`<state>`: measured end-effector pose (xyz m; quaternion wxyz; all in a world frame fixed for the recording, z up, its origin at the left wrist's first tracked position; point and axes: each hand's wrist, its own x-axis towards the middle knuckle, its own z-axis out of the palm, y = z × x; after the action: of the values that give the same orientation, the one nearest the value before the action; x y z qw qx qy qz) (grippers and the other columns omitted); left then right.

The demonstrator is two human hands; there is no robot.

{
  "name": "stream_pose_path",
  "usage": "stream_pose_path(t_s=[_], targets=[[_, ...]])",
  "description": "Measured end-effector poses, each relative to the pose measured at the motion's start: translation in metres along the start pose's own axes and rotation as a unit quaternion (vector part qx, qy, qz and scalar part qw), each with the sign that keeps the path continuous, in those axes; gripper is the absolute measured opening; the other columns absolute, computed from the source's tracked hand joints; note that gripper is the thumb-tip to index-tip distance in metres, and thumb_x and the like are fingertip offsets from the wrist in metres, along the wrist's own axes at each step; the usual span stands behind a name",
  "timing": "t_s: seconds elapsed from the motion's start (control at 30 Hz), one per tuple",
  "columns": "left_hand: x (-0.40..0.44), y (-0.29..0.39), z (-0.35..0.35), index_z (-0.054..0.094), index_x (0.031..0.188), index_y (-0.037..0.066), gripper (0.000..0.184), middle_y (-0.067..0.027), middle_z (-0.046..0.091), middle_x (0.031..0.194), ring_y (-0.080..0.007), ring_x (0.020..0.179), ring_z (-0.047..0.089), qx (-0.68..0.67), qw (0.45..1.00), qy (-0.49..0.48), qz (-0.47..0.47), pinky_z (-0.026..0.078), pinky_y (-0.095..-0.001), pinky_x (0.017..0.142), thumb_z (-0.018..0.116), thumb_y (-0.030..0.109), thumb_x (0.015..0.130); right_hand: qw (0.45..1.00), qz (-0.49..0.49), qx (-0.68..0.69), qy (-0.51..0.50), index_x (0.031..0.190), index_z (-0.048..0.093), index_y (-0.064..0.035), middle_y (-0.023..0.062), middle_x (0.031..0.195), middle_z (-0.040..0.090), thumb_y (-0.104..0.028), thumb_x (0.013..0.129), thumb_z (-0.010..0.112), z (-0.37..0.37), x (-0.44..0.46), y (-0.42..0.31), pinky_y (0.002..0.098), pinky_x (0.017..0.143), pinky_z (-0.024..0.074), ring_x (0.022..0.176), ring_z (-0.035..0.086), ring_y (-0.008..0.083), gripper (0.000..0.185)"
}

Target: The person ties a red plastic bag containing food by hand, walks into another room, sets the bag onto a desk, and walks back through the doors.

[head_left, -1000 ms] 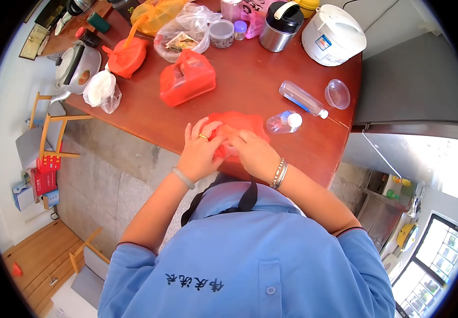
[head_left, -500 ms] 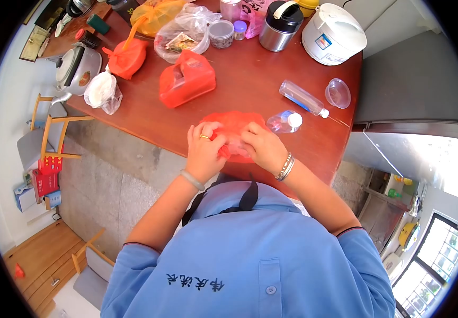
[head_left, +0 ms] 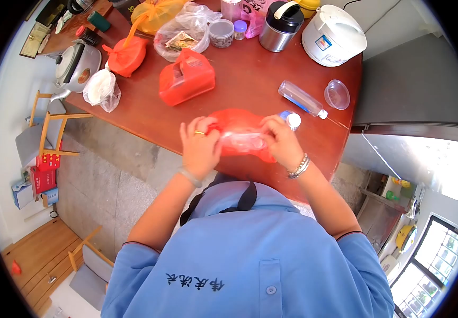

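Observation:
A red plastic bag (head_left: 239,130) is stretched between my two hands over the table's front edge, its film pulled wide and shiny. My left hand (head_left: 201,146) pinches the bag's left side, a ring on one finger. On the opposite side, my right hand (head_left: 283,142) grips the bag with bent fingers. Just beyond my right hand lies a clear plastic bottle with a white cap (head_left: 293,121), partly hidden by the hand. Whether anything lies inside the bag I cannot make out.
On the red-brown table (head_left: 245,74) stand a red plastic jug-like container (head_left: 187,79), another clear bottle (head_left: 300,98), a clear bowl (head_left: 337,94), a steel thermos (head_left: 279,29) and a white rice cooker (head_left: 334,34). A tied red bag (head_left: 127,57) lies left. Chairs stand at the left.
My hands have moved apart, the right one shifting rightward over part of the capped bottle. Between them the red bag has gone from bunched to spread out wide.

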<state>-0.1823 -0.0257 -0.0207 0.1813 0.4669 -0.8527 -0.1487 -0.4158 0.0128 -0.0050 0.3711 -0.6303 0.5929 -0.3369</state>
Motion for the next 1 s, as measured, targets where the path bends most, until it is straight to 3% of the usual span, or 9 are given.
stream_pose_path(t_s=[0.07,0.17,0.27,0.37,0.47,0.57,0.7,0.9,1.0], targets=[[-0.008,-0.016,-0.005,0.065,0.087,0.007,0.019,-0.0064,0.050,0.121,-0.0331,0.119,0.041,-0.030,0.999,0.001,-0.041,0.025,-0.0607,0.100,0.068,0.019,0.072,0.999,0.028,-0.029,0.015,0.089,0.057,-0.0020,0.0102,0.108,0.054,0.000,0.078,0.062,-0.012,-0.005,0.005,0.0342,0.070,0.0502,0.082,0.058,0.0263,0.012],[-0.007,-0.007,-0.013,0.063,0.079,0.005,0.015,-0.0067,0.051,0.119,-0.0326,0.119,0.041,-0.100,0.995,0.023,-0.019,0.025,-0.0598,0.101,0.068,0.019,0.072,0.989,-0.078,-0.123,0.037,0.088,0.059,-0.0056,0.0079,0.101,0.057,-0.005,0.077,0.064,-0.002,-0.009,-0.024,0.0376,0.074,0.0491,0.089,0.056,0.0277,0.012],[0.001,0.011,-0.007,0.065,0.095,0.007,0.029,-0.0103,0.052,0.117,-0.0337,0.115,0.044,0.002,0.999,-0.037,-0.012,0.029,-0.0516,0.101,0.069,0.017,0.069,0.956,-0.137,-0.257,-0.043,0.088,0.061,-0.0079,0.0064,0.102,0.059,-0.009,0.076,0.065,0.011,-0.005,-0.030,0.0388,0.080,0.0472,0.095,0.053,0.0269,0.012],[0.001,0.001,-0.006,0.065,0.095,0.005,0.027,-0.0123,0.051,0.116,-0.0324,0.113,0.046,0.003,1.000,-0.025,0.010,0.035,-0.0449,0.098,0.067,0.016,0.071,0.965,-0.160,-0.206,-0.034,0.090,0.064,-0.0083,0.0042,0.105,0.060,-0.005,0.075,0.064,0.004,-0.008,-0.027,0.0369,0.083,0.0461,0.096,0.052,0.0256,0.015],[-0.013,-0.025,-0.005,0.066,0.094,0.003,0.020,-0.0120,0.049,0.116,-0.0280,0.111,0.048,-0.127,0.990,-0.004,-0.057,0.041,-0.0369,0.093,0.065,0.012,0.076,0.993,-0.113,-0.045,-0.005,0.093,0.067,-0.0098,0.0026,0.106,0.062,-0.001,0.074,0.063,-0.016,-0.020,-0.018,0.0358,0.087,0.0443,0.098,0.050,0.0260,0.021],[-0.026,-0.037,-0.002,0.067,0.093,0.002,0.014,-0.0116,0.047,0.119,-0.0237,0.106,0.051,-0.272,0.957,0.060,-0.085,0.045,-0.0316,0.086,0.061,0.006,0.081,0.988,-0.142,0.013,-0.060,0.094,0.069,-0.0110,0.0013,0.104,0.064,0.004,0.073,0.061,-0.034,-0.032,-0.013,0.0361,0.092,0.0407,0.103,0.048,0.0271,0.027],[-0.028,-0.011,-0.036,0.067,0.092,0.005,0.015,-0.0134,0.055,0.114,-0.0278,0.105,0.049,-0.202,0.969,0.104,-0.100,0.039,-0.0370,0.088,0.060,0.008,0.079,0.972,-0.165,0.023,-0.168,0.088,0.069,-0.0097,0.0024,0.101,0.065,0.008,0.066,0.056,-0.048,-0.041,-0.035,0.0412,0.098,0.0350,0.108,0.046,0.0279,0.031],[-0.025,-0.003,-0.061,0.065,0.096,0.001,0.015,-0.0102,0.062,0.089,-0.0196,0.081,0.057,-0.274,0.953,0.093,-0.092,0.045,-0.0302,0.073,0.056,0.002,0.084,0.958,-0.167,0.057,-0.226,0.075,0.064,-0.0080,0.0034,0.076,0.062,0.003,0.067,0.052,-0.055,-0.042,-0.052,0.0439,0.096,0.0367,0.081,0.054,0.0266,0.018],[-0.022,0.000,-0.065,0.063,0.100,-0.001,0.017,-0.0063,0.063,0.084,-0.0115,0.069,0.056,-0.475,0.864,0.025,-0.166,0.045,-0.0236,0.064,0.051,0.001,0.088,0.967,-0.145,0.031,-0.207,0.072,0.062,-0.0088,0.0048,0.064,0.057,-0.004,0.074,0.054,-0.055,-0.039,-0.056,0.0421,0.090,0.0416,0.064,0.053,0.0269,0.010]])
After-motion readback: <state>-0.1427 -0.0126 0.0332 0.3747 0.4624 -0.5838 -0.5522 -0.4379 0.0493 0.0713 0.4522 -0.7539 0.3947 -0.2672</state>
